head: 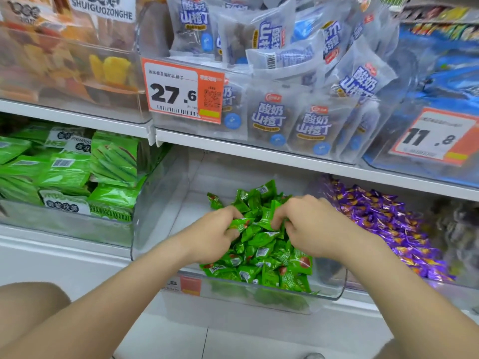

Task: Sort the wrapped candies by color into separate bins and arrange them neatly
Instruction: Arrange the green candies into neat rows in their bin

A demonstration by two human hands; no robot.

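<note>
We are gripping green candies [261, 244] with our left hand [216, 233] and right hand [309, 226] in the clear bin [166, 203] — the curling fingertips are hiding among wrappers.

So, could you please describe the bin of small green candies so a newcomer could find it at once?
On the lower shelf, below the orange 27.6 price tag, sits a clear bin heaped with small green wrapped candies. The bin to its left holds larger flat green packets, and the one to its right holds purple candies.
</note>
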